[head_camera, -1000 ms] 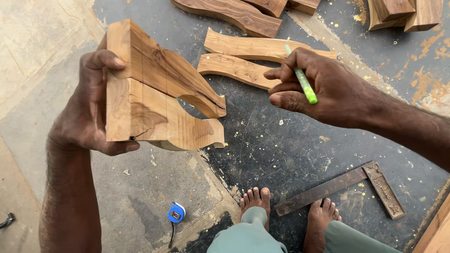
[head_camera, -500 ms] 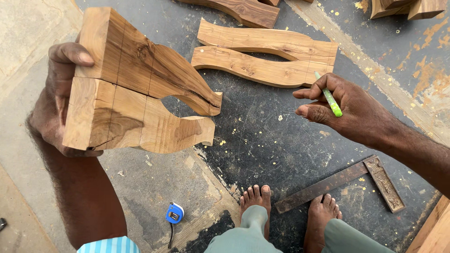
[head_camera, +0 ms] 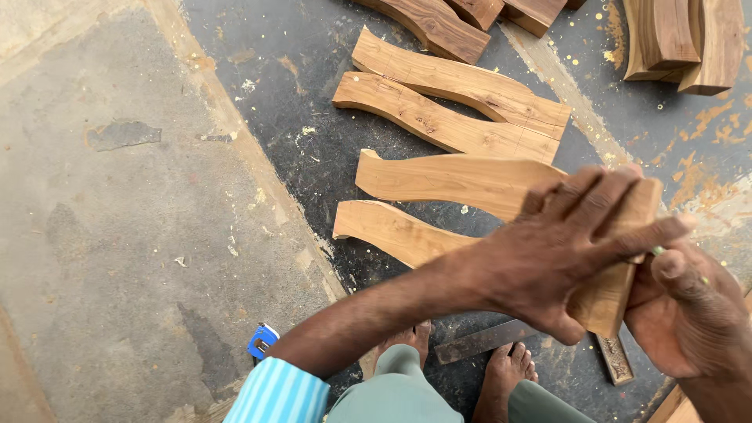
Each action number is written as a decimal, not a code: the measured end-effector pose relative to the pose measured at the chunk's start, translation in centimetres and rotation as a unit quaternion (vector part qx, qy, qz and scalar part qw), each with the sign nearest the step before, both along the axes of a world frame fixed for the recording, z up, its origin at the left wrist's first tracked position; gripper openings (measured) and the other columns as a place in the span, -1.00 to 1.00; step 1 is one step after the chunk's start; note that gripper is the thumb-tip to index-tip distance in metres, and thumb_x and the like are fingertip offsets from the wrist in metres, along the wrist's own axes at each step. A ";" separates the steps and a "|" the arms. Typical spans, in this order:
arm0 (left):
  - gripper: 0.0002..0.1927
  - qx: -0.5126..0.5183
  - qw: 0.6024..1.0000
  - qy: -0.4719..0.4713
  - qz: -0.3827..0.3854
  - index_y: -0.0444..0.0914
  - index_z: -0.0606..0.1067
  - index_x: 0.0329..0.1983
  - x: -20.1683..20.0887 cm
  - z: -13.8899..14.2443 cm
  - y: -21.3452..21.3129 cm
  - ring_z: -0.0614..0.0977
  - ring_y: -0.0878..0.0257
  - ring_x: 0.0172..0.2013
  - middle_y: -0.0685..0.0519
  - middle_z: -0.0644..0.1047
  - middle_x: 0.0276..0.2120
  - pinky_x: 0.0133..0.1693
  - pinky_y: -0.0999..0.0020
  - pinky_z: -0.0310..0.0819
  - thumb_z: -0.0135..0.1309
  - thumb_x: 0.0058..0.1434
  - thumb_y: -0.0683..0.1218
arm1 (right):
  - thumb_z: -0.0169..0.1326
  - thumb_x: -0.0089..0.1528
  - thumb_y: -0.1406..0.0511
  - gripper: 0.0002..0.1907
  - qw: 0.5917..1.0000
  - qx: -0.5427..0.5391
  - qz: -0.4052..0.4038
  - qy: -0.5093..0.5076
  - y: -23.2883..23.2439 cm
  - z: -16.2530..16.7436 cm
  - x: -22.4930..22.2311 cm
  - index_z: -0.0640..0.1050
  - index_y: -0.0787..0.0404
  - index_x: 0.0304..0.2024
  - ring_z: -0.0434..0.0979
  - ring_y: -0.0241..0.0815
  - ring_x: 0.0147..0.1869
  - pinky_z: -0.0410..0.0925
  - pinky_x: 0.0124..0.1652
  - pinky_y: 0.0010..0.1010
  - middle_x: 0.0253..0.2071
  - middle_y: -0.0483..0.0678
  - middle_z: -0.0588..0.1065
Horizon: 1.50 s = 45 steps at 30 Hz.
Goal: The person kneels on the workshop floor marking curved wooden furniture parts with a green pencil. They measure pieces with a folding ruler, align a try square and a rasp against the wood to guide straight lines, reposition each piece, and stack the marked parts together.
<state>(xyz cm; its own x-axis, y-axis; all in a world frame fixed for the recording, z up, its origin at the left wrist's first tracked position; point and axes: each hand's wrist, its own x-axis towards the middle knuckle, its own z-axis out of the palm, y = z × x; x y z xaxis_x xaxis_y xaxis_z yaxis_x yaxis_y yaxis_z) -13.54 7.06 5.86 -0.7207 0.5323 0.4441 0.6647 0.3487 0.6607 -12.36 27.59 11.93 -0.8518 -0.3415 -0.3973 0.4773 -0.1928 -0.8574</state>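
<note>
- Workpieces have swung across: a second ago the pair of curved wooden legs [head_camera: 470, 205] is upright on the left, clamped in the left hand alone; now it lies low on the right, narrow ends pointing left over the floor [head_camera: 141, 235]
- Left hand [head_camera: 560, 254] reaches across and spreads over the thick end, its grip clamped on the wood
- Right hand [head_camera: 689, 313], formerly free with a green marker [head_camera: 659, 251], now closes against the same end, marker tucked in its grip; the pair looks steadied by both hands
- Wood is pale tan, S-curved, matching the darker legs [head_camera: 454, 110] on the floor beyond; steel square [head_camera: 486, 341] and blue tape measure [head_camera: 262, 342] sit near the bare feet
</note>
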 end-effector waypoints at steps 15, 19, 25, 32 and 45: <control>0.56 -0.055 0.996 -0.019 -0.074 0.03 -0.09 0.46 1.6 -12.0 11.0 0.16 -0.34 0.40 -0.38 0.17 0.37 0.37 -0.34 0.02 0.50 -0.68 0.26 | 0.20 0.19 -0.14 -0.09 0.968 0.069 -0.235 -0.053 6.2 -15.4 6.4 0.27 0.23 0.40 0.33 0.01 0.41 0.27 0.33 -0.02 0.28 0.00 0.37; 0.51 0.176 0.982 0.017 -0.065 0.25 -0.14 0.59 -0.4 -4.4 7.0 0.15 -0.38 0.43 -0.41 0.10 0.39 0.33 -0.43 0.06 0.39 -0.48 0.33 | 0.08 0.41 -0.16 -0.12 0.982 0.010 -0.142 0.121 4.7 -5.8 4.5 0.24 0.45 0.39 0.32 0.05 0.49 0.10 0.51 -0.03 0.29 0.15 0.39; 0.39 0.351 0.932 -0.039 -0.086 0.18 -0.21 0.61 -3.1 2.9 -7.4 0.09 0.22 0.52 0.12 -0.09 0.54 0.55 0.16 0.16 0.49 -0.11 0.31 | 0.34 0.25 -0.02 0.10 0.962 -0.045 0.051 0.265 -0.9 1.3 -0.2 0.08 0.41 0.55 0.24 0.26 0.59 0.04 0.60 0.12 0.39 0.37 0.24; 0.48 0.630 0.755 -0.176 0.043 -0.04 -0.10 0.62 -3.2 -2.5 -14.4 0.33 -0.09 0.38 -0.17 0.18 0.45 0.39 -0.18 0.34 0.49 -0.30 0.32 | 0.45 -0.18 -0.20 0.49 0.768 0.491 0.332 0.244 -2.6 -14.4 -4.1 -0.07 0.27 0.50 -0.03 0.35 0.53 -0.01 0.39 0.18 0.47 0.32 0.05; -0.19 0.596 0.623 -0.309 0.402 -0.33 0.40 0.28 2.7 -26.0 -29.0 0.54 -0.15 0.22 -0.29 0.39 0.16 0.07 -0.10 0.69 0.10 0.10 0.28 | 0.38 0.08 -0.09 0.16 0.749 0.501 0.268 0.342 -6.2 -27.0 -3.0 0.07 0.24 0.49 0.36 0.22 0.33 0.19 0.36 0.07 0.16 0.24 0.42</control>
